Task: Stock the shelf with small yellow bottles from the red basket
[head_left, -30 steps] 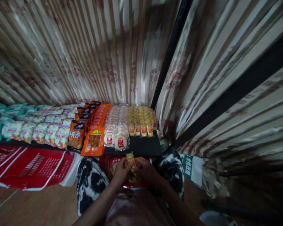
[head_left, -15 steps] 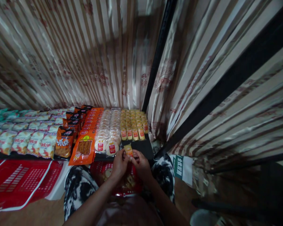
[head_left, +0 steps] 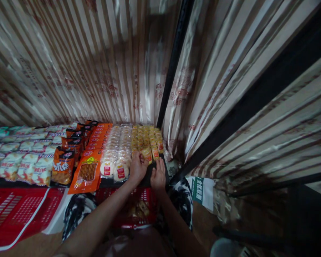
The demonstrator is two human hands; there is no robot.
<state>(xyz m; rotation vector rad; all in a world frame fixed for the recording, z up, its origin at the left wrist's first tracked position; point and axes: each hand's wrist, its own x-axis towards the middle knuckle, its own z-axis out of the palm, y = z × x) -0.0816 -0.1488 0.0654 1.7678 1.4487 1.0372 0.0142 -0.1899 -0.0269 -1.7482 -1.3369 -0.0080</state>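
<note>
My left hand point(head_left: 139, 167) is closed at the front of the rows of small yellow snack packets, its fingers pinching a small yellow packet point(head_left: 147, 155) with a red label. That packet is tilted against the row behind it. To its right, my right hand point(head_left: 158, 175) lies with fingers stretched out together, the fingertips close to the front of another yellow packet point(head_left: 155, 152). Left of my left hand stand rows of clear-wrapped white round crackers point(head_left: 121, 172) with red labels. Bare black shelf surface point(head_left: 147, 178) shows between my hands.
Orange stick-snack bags point(head_left: 87, 171), orange-black bags point(head_left: 62, 167) and white bags point(head_left: 41, 170) fill the shelf leftward. Below are a red basket point(head_left: 127, 214) holding packets between my knees, and another red basket point(head_left: 21, 210). A black pole point(head_left: 173, 67) and striped curtains point(head_left: 101, 71) stand behind.
Both hands have moved forward from the shelf's front edge to the yellow rows. The packet held between them has gone with the left hand; the right hand has let go and straightened its fingers.
</note>
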